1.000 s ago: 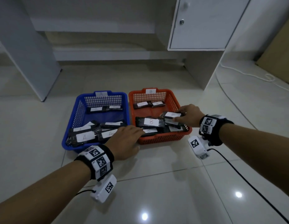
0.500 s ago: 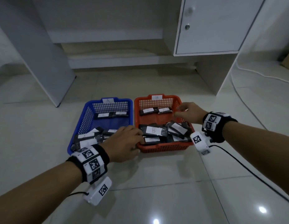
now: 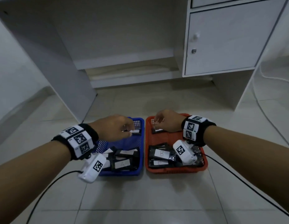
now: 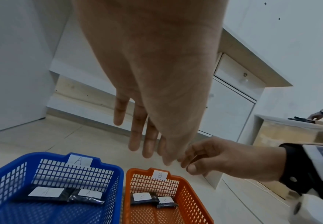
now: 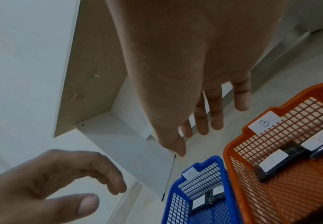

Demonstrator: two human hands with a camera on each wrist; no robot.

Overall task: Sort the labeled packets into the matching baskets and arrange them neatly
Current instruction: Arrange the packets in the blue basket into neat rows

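A blue basket [image 3: 140,152] labelled A and an orange basket [image 3: 172,171] labelled B stand side by side on the floor. Each holds a near pile of dark packets with white labels, A packets [image 3: 122,164] and B packets [image 3: 161,153]. Two more lie at each far end, A packets [image 4: 47,194] in the blue basket [image 4: 99,163] and B packets [image 4: 143,198] in the orange basket [image 4: 178,181]. My left hand [image 3: 124,128] hovers over the blue basket's far end, fingers relaxed [image 4: 145,145], holding nothing. My right hand [image 3: 158,122] hovers over the orange basket's far end, equally empty [image 5: 201,125].
A white desk stands behind the baskets, with a side panel [image 3: 43,62] at left and a cabinet door [image 3: 221,42] at right. A white cable [image 3: 269,76] lies on the floor at right. Black cables trail from both wrist cameras. Another person's hand [image 4: 316,116] shows far right.
Both hands rose from the near piles and moved to the baskets' far ends. The right hand let go of the B packet it held. The head view tilted upward.
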